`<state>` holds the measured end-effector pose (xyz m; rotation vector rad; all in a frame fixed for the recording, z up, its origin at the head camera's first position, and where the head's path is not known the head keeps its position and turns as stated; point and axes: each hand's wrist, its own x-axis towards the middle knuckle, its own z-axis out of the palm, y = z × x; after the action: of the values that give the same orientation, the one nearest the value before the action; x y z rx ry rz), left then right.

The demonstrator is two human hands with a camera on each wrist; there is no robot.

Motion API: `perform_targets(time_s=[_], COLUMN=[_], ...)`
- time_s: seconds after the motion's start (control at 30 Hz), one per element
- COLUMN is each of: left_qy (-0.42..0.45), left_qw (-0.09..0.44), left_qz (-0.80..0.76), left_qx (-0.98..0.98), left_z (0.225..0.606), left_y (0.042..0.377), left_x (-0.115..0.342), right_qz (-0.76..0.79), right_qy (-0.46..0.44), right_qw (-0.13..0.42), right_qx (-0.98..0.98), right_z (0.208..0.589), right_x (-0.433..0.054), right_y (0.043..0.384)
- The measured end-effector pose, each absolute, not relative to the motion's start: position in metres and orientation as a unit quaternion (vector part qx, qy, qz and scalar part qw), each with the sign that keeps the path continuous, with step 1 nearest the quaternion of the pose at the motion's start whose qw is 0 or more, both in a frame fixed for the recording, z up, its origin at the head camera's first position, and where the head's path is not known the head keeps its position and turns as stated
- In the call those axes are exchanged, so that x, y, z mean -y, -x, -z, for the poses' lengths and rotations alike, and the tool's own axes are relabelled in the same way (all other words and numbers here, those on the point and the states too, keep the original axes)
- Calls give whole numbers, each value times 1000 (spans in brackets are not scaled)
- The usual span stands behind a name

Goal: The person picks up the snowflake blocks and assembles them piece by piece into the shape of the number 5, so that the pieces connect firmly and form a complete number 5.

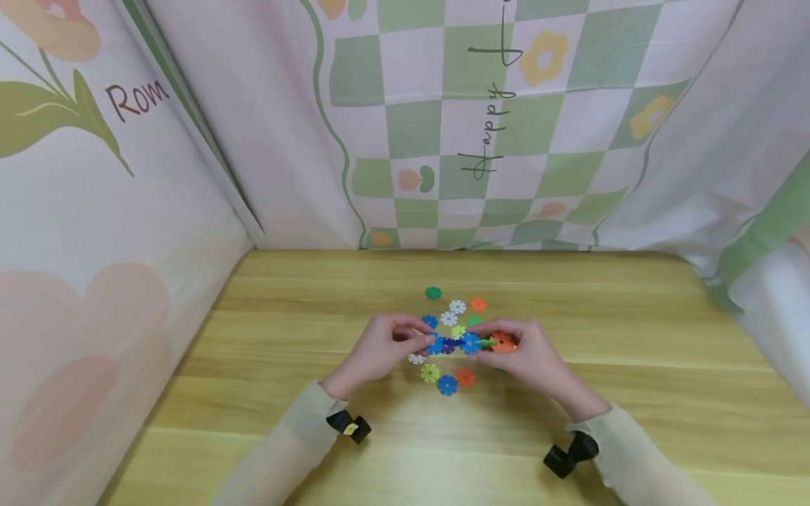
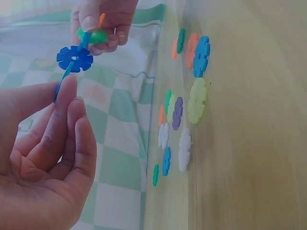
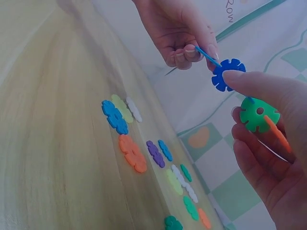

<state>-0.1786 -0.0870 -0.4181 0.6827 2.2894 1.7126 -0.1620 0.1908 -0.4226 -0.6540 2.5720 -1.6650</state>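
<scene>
in the head view, a person's left hand (image 1: 378,350) and right hand (image 1: 522,355) hold a chain of slotted discs (image 1: 470,343) between them, above the wooden table (image 1: 304,302). beyond the chain lie a green disc (image 1: 433,292), two white discs (image 1: 458,306) and an orange disc (image 1: 477,303); nearer the person, a yellow disc (image 1: 429,372), a blue disc (image 1: 446,385) and a red-orange disc (image 1: 465,377) sit close together. a checked cloth (image 1: 414,130) hangs behind. in the left wrist view, the left thumb and forefinger pinch the chain's light blue end disc (image 2: 58,91), which is slotted into a dark blue disc (image 2: 82,61). a purple disc (image 2: 178,113) lies on the table. in the right wrist view, the right hand's fingers are bent about the chain, its thumb tip overlapping the dark blue disc; whether they touch cannot be told. by the palm, a chain-end orange piece (image 3: 278,135) is joined to a bright green disc (image 3: 254,116).
</scene>
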Motion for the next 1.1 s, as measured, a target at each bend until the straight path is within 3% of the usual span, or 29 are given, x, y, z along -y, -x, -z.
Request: perform_targets(time_s=[1.1], left_qy=[-215], left_qw=[90], left_qz=[-592], left_qx=[-772], left_z=[412], left_y=[177], left_x=[81], right_qz=[540], right_qy=[226], right_qw=[-32], right_qx=[-810], right_z=[423], right_x=[-180], right_y=[160])
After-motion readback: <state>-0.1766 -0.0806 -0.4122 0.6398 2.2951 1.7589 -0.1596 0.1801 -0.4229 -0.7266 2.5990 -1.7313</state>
